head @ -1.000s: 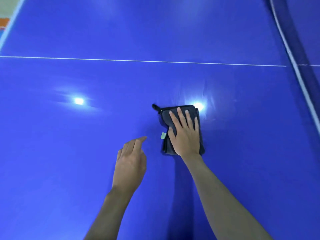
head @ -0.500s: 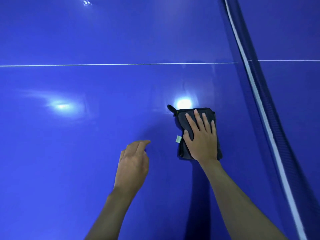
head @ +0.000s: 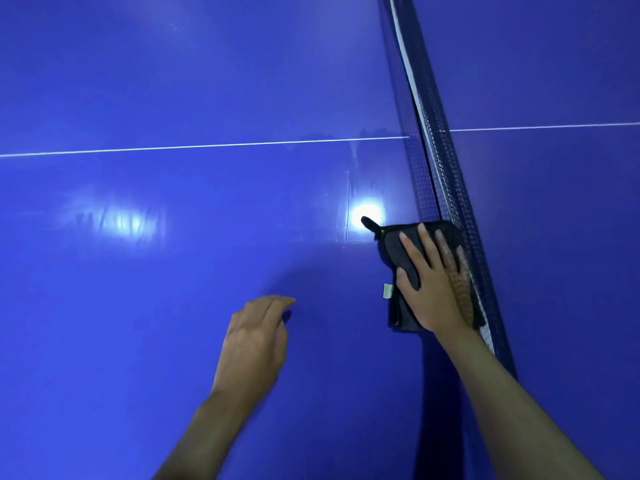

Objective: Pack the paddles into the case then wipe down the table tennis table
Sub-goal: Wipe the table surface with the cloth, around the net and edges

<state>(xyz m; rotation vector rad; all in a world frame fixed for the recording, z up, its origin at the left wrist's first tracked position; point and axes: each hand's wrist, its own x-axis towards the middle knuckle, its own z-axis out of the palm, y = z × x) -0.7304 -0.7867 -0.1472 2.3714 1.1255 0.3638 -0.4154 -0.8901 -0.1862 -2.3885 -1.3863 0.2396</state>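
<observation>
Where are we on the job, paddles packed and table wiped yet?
No paddles or case are in view, so packing can't be confirmed. Wiping is in hand: the right hand presses the dark cloth flat on the blue table against the net. The left hand hovers idle. How much table is left can't be told.

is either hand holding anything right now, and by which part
Nothing is gripped. The right hand presses flat on top of the folded dark grey cloth beside the net; the left hand is empty.
</observation>
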